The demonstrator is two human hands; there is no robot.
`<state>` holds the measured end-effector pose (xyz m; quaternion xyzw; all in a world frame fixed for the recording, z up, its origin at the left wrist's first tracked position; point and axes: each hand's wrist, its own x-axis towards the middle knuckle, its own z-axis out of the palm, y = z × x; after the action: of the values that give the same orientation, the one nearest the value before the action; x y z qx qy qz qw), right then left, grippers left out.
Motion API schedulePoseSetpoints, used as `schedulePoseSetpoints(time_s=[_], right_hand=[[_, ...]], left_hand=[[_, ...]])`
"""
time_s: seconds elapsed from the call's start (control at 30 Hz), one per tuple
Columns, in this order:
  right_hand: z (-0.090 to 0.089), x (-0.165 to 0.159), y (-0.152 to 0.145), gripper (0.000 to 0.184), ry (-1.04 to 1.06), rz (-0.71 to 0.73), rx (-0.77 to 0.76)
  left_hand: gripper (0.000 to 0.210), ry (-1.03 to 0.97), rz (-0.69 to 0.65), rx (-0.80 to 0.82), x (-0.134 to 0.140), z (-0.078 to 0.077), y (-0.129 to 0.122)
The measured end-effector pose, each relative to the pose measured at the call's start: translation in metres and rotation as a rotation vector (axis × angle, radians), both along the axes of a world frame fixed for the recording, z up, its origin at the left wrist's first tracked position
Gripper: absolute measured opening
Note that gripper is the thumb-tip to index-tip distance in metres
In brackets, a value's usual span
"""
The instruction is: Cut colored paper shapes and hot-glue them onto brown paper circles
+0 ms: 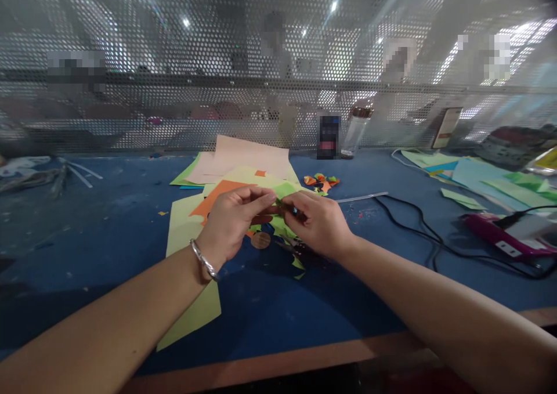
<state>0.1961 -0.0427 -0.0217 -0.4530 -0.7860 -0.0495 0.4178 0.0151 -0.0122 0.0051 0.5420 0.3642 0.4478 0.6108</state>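
Both forearms slant inward over the desk [108, 324], wrists bent, fingertips meeting just beyond the round disc [261, 241]. The left hand [235, 217], beyond the disc and to its left, and the right hand [319, 223], to its right, pinch green paper [285, 190] between curled fingers, beyond the disc.

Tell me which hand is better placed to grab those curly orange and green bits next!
Probably the right hand: the curled bits lie just beyond it. The left hand is farther across. Both look busy pinching.
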Motion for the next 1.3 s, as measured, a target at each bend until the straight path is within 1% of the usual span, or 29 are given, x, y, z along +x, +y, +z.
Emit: schedulePoseSetpoints(time_s=[0.17,0.33,0.47,0.6,0.73,0.9,1.3], right_hand=[[-0.002,0.003,0.003,0.016,-0.011,-0.021,-0.047],[-0.002,0.004,0.003,0.020,0.031,0.010,-0.086],[-0.001,0.004,0.001,0.024,0.056,0.028,-0.085],[0.001,0.005,0.000,0.027,0.084,0.018,-0.083],[0.003,0.008,0.000,0.027,0.108,0.033,-0.081],[0.005,0.010,0.000,0.025,0.120,0.050,-0.114],[0.006,0.012,0.000,0.024,0.113,0.042,-0.120]], left_hand=[[0.027,-0.038,-0.016,-0.023,-0.001,-0.002,0.004],[0.024,-0.056,-0.066,-0.013,-0.004,-0.001,0.009],[0.020,-0.061,-0.098,-0.014,-0.006,-0.001,0.011],[0.019,-0.068,-0.117,-0.006,-0.007,-0.001,0.011],[0.020,-0.052,-0.134,-0.012,-0.006,0.000,0.011],[0.021,-0.034,-0.147,0.008,-0.005,-0.001,0.013],[0.025,-0.002,-0.195,0.050,-0.006,-0.002,0.014]])
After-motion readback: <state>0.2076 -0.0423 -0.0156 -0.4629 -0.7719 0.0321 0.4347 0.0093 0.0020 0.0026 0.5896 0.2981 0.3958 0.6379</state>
